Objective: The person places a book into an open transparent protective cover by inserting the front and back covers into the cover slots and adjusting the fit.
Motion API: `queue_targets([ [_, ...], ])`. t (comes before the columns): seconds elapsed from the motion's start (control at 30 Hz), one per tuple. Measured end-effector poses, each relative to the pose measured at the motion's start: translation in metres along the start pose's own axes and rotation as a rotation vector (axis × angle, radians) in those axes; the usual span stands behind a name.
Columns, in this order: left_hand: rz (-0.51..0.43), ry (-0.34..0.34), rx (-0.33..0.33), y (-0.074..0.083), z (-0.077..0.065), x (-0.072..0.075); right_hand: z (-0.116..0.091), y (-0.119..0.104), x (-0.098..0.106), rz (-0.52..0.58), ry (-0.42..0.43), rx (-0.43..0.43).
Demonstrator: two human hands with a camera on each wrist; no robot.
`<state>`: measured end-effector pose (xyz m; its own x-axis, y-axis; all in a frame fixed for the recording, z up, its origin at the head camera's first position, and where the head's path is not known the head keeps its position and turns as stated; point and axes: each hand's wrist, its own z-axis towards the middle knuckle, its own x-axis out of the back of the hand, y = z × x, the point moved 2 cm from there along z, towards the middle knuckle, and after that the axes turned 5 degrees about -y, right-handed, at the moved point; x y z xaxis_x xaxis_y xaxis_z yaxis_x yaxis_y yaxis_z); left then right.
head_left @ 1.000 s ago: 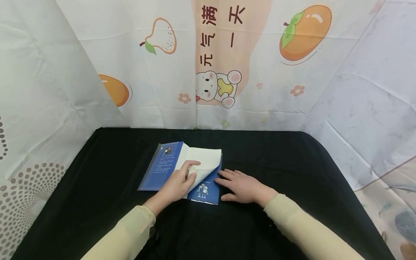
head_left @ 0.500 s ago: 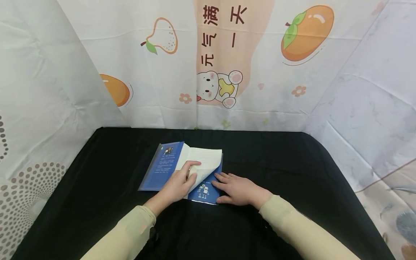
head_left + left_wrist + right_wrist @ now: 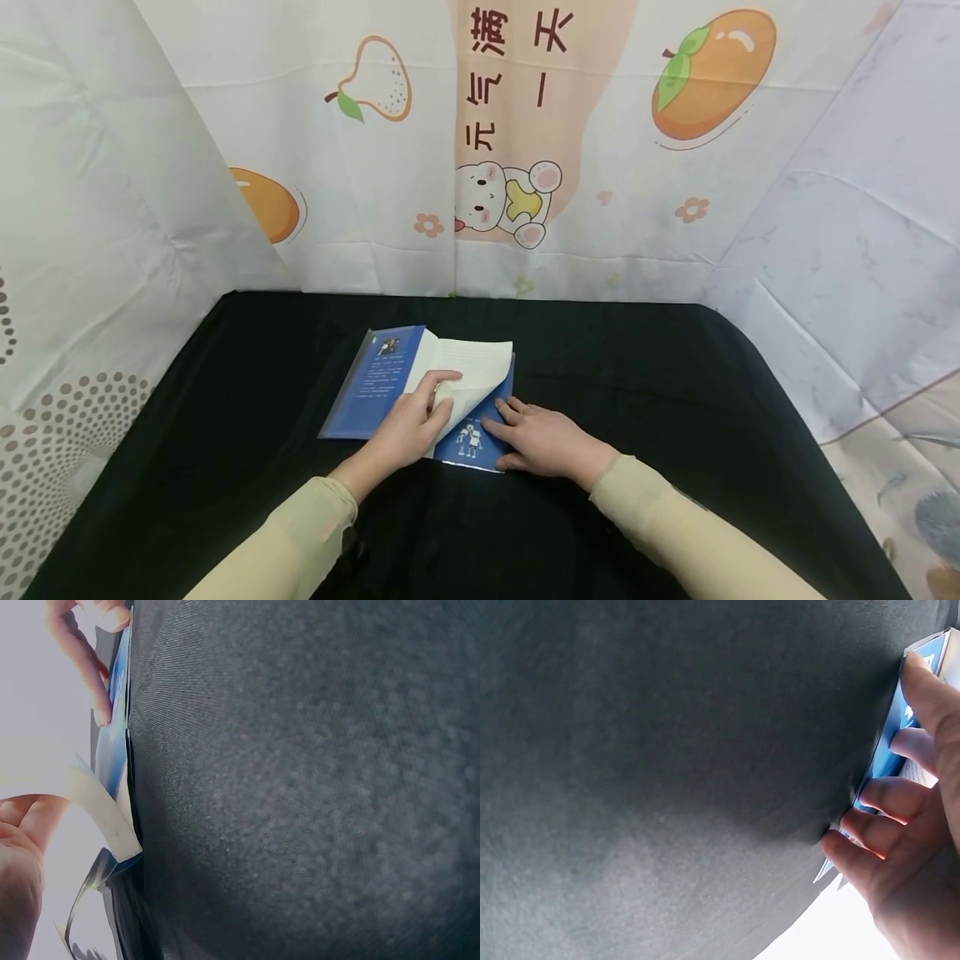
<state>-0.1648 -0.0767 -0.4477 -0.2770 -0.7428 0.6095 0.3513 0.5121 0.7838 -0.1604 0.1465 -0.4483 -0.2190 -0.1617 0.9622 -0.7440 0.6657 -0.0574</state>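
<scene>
A book (image 3: 371, 392) in a clear cover lies spread on the black cloth in the head view, a blue flap with small white print at its left. My left hand (image 3: 405, 423) grips the white pages (image 3: 476, 360) between thumb and fingers, and their lower right corner curls up. In the left wrist view the block of pages (image 3: 105, 814) bends over beside that hand. Under the lifted pages shows a blue inner cover (image 3: 468, 442) with white cartoon figures. My right hand (image 3: 546, 442) rests on its right edge, fingers spread; the right wrist view has those fingertips along the edge.
A black cloth (image 3: 637, 358) covers the table under the book. White curtains (image 3: 615, 200) printed with fruit, flowers and a cartoon bear hang behind it, with more pale curtains at both sides.
My right hand has slid left, from beside the book's right edge onto the blue inner cover. The left hand keeps the pages lifted in the same place.
</scene>
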Motion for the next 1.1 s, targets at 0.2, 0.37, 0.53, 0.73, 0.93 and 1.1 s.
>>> queue_targets([
  [0.2, 0.001, 0.031, -0.023, 0.002, -0.003, 0.001, 0.0, -0.002, 0.002, -0.019, 0.003, 0.0],
  [0.37, -0.01, 0.049, -0.013, 0.003, -0.006, 0.001, 0.001, -0.003, 0.002, -0.021, -0.001, 0.001],
  [0.53, -0.02, 0.073, -0.004, 0.004, -0.008, 0.0, 0.001, -0.003, 0.001, -0.016, -0.009, -0.001],
  [0.73, -0.004, 0.089, 0.007, 0.006, -0.008, -0.001, 0.001, -0.002, 0.0, -0.012, -0.012, -0.002],
  [0.93, 0.075, 0.107, -0.01, 0.01, -0.01, -0.002, 0.001, -0.001, -0.002, 0.003, -0.025, -0.01],
  [1.1, 0.151, 0.128, -0.051, 0.014, -0.01, -0.003, 0.001, -0.001, -0.003, 0.003, -0.023, -0.008],
])
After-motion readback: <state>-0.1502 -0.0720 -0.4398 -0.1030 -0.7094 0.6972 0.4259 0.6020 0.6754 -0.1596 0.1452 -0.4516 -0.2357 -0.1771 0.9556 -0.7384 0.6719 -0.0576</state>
